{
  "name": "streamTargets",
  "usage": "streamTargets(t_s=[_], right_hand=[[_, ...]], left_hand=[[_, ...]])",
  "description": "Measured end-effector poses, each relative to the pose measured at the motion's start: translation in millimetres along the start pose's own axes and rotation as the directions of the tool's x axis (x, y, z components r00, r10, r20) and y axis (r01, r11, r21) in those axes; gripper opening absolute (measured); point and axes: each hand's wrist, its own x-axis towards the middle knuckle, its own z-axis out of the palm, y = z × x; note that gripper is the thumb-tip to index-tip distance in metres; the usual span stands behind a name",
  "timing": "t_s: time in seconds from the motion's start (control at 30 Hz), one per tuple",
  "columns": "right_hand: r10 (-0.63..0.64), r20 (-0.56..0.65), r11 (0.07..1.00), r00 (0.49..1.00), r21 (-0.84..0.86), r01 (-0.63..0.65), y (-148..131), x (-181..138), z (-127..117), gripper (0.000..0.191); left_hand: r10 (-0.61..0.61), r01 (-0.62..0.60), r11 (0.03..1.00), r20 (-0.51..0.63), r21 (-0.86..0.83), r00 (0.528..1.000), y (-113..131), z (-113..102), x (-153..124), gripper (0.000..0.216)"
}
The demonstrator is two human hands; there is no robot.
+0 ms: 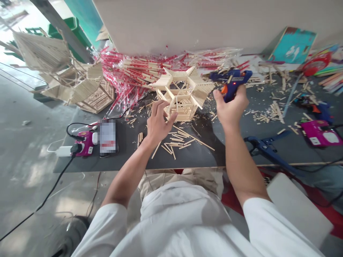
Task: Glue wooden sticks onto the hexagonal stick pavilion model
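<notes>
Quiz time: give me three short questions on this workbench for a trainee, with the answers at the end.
1. Which hand holds the blue glue gun?
2. True or false: loose sticks lie on the table between the person's forearms.
3. Which is nearest the left hand? A) phone, B) wooden stick model, C) blue clamp.

Key: 1. The right hand; 2. True; 3. B.

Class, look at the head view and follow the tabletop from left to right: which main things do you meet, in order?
Purple socket block → phone → small stick model → glue gun in the right hand → blue hand tool → second purple socket block.
</notes>
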Motion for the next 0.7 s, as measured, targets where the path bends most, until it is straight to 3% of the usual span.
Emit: streamTargets(t_s=[0.1,0.2,0.37,0.53,0.63,0.7], right_hand=[[0.091,0.032,0.996,0.995,-0.004,-0.091,36,9,2,0.049],[0.231,0.08,0.972,0.97,-0.069,-0.226,68,15,-1,0.042],[0.383,0.17,0.918,0.908,-0.185,-0.352,88,15,-11,0.02],[0.406,0.241,0.893,0.882,-0.308,-0.327,82,15,-14,0.016],[0.364,0.285,0.898,0.887,-0.359,-0.253,78,11,-12,0.027],[0.309,0.249,0.912,0.918,-0.353,-0.211,78,7,-11,0.039]], left_hand=[[-0.017,0.017,1.0,0.0,0.001,1.0,-3,-3,0,0.044],[-0.023,0.023,1.0,0.013,0.003,1.0,-6,-6,2,0.046],[-0.025,0.024,1.0,0.062,0.014,0.998,-11,-9,4,0.042],[-0.069,0.065,0.996,0.063,0.063,0.996,-10,-9,4,0.043],[-0.093,0.088,0.993,0.062,0.084,0.994,-8,-8,3,0.042],[-0.108,0.102,0.991,0.064,0.09,0.992,-8,-7,3,0.042]])
